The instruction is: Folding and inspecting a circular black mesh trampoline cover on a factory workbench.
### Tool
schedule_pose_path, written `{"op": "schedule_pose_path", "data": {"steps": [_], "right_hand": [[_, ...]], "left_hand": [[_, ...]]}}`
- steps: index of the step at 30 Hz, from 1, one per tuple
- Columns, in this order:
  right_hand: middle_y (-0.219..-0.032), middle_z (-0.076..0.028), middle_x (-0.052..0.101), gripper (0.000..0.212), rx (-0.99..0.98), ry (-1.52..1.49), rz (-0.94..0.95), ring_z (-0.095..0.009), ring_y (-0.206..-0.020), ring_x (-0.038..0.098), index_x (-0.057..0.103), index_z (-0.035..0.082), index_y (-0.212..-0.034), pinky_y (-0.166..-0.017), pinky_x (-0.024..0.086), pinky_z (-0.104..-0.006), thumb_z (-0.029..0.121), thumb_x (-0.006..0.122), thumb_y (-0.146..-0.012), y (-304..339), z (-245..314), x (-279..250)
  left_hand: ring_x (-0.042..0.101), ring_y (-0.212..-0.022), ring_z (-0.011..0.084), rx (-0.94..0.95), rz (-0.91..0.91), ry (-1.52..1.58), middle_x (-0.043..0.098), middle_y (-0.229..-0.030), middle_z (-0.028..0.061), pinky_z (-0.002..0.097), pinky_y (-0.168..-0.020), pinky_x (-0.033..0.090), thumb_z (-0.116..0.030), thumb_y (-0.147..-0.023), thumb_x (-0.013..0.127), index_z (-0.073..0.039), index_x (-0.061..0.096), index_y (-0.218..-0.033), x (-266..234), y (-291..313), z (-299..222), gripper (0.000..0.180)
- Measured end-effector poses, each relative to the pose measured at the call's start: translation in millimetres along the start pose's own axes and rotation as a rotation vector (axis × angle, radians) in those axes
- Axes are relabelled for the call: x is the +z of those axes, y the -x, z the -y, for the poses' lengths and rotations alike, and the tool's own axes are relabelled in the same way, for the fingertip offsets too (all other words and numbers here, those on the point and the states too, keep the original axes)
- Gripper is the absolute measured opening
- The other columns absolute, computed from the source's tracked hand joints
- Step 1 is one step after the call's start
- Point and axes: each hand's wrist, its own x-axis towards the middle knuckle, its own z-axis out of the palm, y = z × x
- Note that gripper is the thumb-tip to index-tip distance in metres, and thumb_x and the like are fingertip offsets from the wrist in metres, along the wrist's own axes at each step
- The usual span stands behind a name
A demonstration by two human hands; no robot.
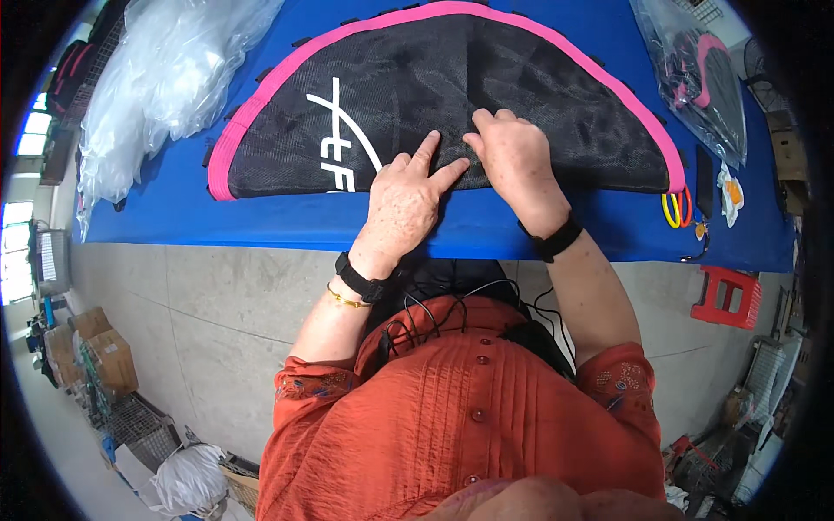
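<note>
A black mesh sheet (539,95) with a pink border lies as a half circle, its straight side toward me, on the blue-covered table (287,221). White lettering runs across its left half. My left hand (405,198) rests on the mesh near the middle of the straight side, open, with fingers spread and the index finger pointing away. Just right of it, my right hand (514,161) is closed, fingers curled down against the mesh and thumb toward the left hand. Whatever its fingertips hold, if anything, is hidden beneath them.
Clear plastic bags (169,74) are heaped at the table's left. At the right lie a bag with a black-and-pink item (717,69), yellow and red loops (672,210), a flat black object (704,182) and a small packet (731,193). A red stool (728,298) stands beyond the table edge.
</note>
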Motion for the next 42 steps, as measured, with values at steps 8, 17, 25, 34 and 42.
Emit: {"op": "schedule_pose_path", "data": {"steps": [8, 17, 25, 34, 42], "right_hand": [[-0.084, -0.017, 0.073, 0.031, 0.0, 0.086, 0.042, -0.032, -0.076, 0.076, 0.07, 0.005, -0.097, -0.066, 0.062, -0.0389, 0.033, 0.081, -0.093, -11.5, 13.4, -7.1], [-0.082, -0.016, 0.074, 0.034, -0.002, 0.159, 0.064, -0.029, -0.077, 0.077, 0.071, 0.005, -0.097, -0.067, 0.063, -0.0364, 0.037, 0.082, -0.092, -15.0, 16.6, -4.6], [-0.084, -0.019, 0.074, 0.041, 0.008, 0.182, 0.089, -0.034, -0.076, 0.078, 0.071, 0.005, -0.102, -0.065, 0.063, -0.04, 0.044, 0.078, -0.096, -16.4, 12.0, -0.6], [-0.083, -0.015, 0.075, 0.034, 0.019, 0.172, 0.077, -0.028, -0.081, 0.078, 0.072, 0.006, -0.098, -0.07, 0.063, -0.0356, 0.039, 0.08, -0.094, -17.1, 15.7, -5.5], [-0.084, -0.017, 0.074, 0.035, -0.009, 0.158, 0.104, -0.033, -0.077, 0.077, 0.069, 0.004, -0.1, -0.067, 0.063, -0.0404, 0.039, 0.077, -0.098, -15.0, 18.6, -7.8]], "left_hand": [[0.068, -0.09, 0.0266, 0.031, -0.039, 0.004, 0.065, -0.147, 0.0225, 0.0392, -0.081, 0.06, -0.01, -0.086, 0.068, -0.028, 0.077, -0.131, 3.2, 0.1, 3.8, 0.049], [0.069, -0.089, 0.0261, 0.032, -0.058, 0.0, 0.067, -0.144, 0.023, 0.0385, -0.081, 0.06, -0.011, -0.086, 0.068, -0.027, 0.078, -0.13, 5.5, 1.4, 4.5, 0.047], [0.07, -0.09, 0.026, 0.035, -0.04, -0.001, 0.067, -0.145, 0.0231, 0.0387, -0.082, 0.06, -0.012, -0.088, 0.068, -0.027, 0.077, -0.131, 3.8, 0.8, 3.3, 0.047], [0.07, -0.089, 0.0262, 0.037, -0.049, -0.003, 0.067, -0.144, 0.0234, 0.0384, -0.082, 0.06, -0.011, -0.087, 0.068, -0.027, 0.077, -0.13, 4.5, 1.3, 3.9, 0.047], [0.07, -0.089, 0.0257, 0.042, -0.055, -0.014, 0.068, -0.143, 0.0239, 0.0378, -0.081, 0.06, -0.011, -0.086, 0.068, -0.027, 0.077, -0.13, 3.7, 0.3, 3.4, 0.047]]}}
